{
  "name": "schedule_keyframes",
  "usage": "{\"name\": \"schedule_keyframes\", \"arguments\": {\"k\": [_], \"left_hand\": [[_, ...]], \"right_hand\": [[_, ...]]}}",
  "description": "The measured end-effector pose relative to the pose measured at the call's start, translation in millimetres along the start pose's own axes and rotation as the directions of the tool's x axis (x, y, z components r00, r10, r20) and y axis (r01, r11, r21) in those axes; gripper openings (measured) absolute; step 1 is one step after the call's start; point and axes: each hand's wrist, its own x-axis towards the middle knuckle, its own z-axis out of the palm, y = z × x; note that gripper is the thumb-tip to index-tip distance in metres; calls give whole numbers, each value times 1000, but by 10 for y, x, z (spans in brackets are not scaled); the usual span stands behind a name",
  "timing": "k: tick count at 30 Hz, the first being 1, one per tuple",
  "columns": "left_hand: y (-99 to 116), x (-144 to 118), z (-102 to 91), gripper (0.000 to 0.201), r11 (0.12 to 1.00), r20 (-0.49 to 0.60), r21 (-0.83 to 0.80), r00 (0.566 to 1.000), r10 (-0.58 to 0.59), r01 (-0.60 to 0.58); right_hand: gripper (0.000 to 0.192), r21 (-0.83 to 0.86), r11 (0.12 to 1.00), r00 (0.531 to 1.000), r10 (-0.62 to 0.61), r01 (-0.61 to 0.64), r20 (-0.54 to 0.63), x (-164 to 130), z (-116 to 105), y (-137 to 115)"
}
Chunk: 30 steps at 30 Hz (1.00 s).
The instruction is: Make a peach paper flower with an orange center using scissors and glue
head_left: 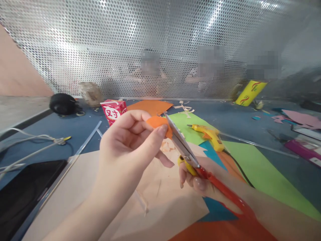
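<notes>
Pinched between thumb and fingers, a small piece of orange paper is held up by the left hand, above the middle of the blue surface. The right hand is wrapped around a pair of red-handled scissors, whose blades look nearly together and point up and away, close along the paper's right side. Whether they are biting into it cannot be told.

For a clean trim, it would seem best to hold the scissors steady, turn the paper into them little by little, and keep the left thumb well back from the cutting line.

The left forearm rises from the near edge, its wrist bent so that the palm faces right and the lower fingers curl loosely. The right forearm comes in from the near right corner, lower than the left hand, thumb uppermost against the handle.

Beneath both hands, a beige sheet spreads toward the near edge, with pale scraps on it. To the right, a yellow glue gun lies on green paper. Toward the far edge stands a red box; near the left edge lies a dark, flat device.
</notes>
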Motion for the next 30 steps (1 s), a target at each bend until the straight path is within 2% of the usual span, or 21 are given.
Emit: {"name": "schedule_keyframes", "arguments": {"k": [4,9,16,24,30], "left_hand": [[11,0,2,12,1000,16,-23,1000,-13,13],[6,2,5,12,999,18,-31,1000,-15,15],[-7,6,-14,10,1000,35,-29,999,4,-3],[-2,-3,-5,9,1000,29,-17,1000,-6,7],[-30,-17,-2,11,1000,47,-9,999,-26,26]], "right_hand": [[60,43,999,1000,-12,13,-15,13,10,51],[50,-20,1000,999,-23,23,-26,7,-10,31],[49,-19,999,998,-32,32,-46,4,-10,8],[60,78,994,996,-69,73,-47,67,42,158],[58,194,976,994,-93,104,-66,121,78,235]]}}
